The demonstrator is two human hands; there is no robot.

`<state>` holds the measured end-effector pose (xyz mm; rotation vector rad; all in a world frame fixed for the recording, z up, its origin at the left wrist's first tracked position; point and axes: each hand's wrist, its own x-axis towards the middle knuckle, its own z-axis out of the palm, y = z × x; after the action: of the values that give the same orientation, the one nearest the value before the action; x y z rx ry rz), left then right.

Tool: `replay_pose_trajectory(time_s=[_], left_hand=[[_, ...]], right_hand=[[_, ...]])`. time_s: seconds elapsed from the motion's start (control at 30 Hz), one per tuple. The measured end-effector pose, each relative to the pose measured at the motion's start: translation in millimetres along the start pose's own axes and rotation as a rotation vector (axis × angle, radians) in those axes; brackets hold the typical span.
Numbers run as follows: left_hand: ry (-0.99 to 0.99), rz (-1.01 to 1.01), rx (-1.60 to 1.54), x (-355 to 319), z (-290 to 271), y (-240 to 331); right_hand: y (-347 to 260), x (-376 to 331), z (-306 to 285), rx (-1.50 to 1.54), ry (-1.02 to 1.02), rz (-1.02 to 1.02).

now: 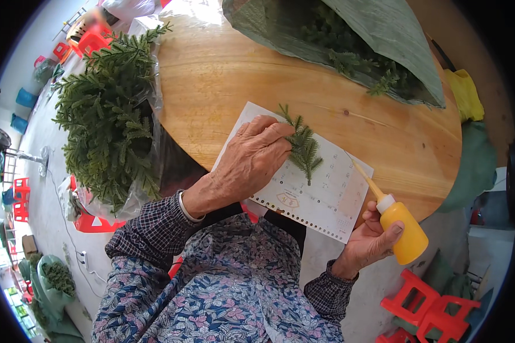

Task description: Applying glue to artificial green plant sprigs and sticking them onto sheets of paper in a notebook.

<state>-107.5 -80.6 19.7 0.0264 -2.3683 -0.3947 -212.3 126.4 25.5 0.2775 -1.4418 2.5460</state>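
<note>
My left hand (247,159) pinches a small artificial pine sprig (304,150) near its upper left side. The sprig lies over a white printed calendar sheet (320,206) with punched holes along its near edge. To the right, my right hand (377,237) wraps round a yellow squeeze bottle (403,233). The bottle has a white collar and a long thin nozzle, which points up and left over the sheet's right edge. Nozzle and sprig are apart. Part of the sprig is hidden behind my left fingers.
The sheet rests on a round wooden table (212,74). A large heap of green pine sprigs (106,123) in clear plastic stands at the left. A green woven sack (383,34) with more sprigs lies at the far right. Red stools (420,306) stand on the floor.
</note>
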Motion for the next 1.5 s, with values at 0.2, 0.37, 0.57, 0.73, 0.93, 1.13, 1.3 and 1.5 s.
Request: replay_pose_trajectory(time_s=[0.2,0.37,0.57,0.73,0.93,1.13,1.3,1.5], left_hand=[[-0.063,-0.043,-0.052,-1.9,2.4,-0.9],[-0.080,-0.042,-0.002,0.7,-0.9,0.9],[-0.100,-0.085,0.029,1.9,-4.7,2.7],[-0.131,-0.115,-0.026,-0.2,-6.9,-1.9],[-0.124,-0.128,-0.055,-5.9,-2.2,-6.7],[-0.196,-0.163,-0.062,-4.3,-5.5,-9.2],[-0.160,-0.127,-0.017,-4.0,-4.7,-8.6],[-0.150,-0.176,-0.052,-1.9,-6.7,-7.7]], right_hand=[[0.5,0.6,-1.6,-0.011,-0.002,-0.004],[-0.3,-0.1,-0.4,-0.011,-0.005,-0.003],[-1.1,-0.5,0.2,-0.005,0.003,0.006],[-4.6,2.2,-5.1,0.005,-0.035,0.030],[-9.5,1.0,5.4,0.098,-0.159,0.048],[-23.5,10.8,20.5,-0.089,-0.321,0.049],[-41.5,20.4,27.2,-0.036,-0.427,-0.069],[-27.9,8.0,33.0,-0.001,-0.400,0.086]])
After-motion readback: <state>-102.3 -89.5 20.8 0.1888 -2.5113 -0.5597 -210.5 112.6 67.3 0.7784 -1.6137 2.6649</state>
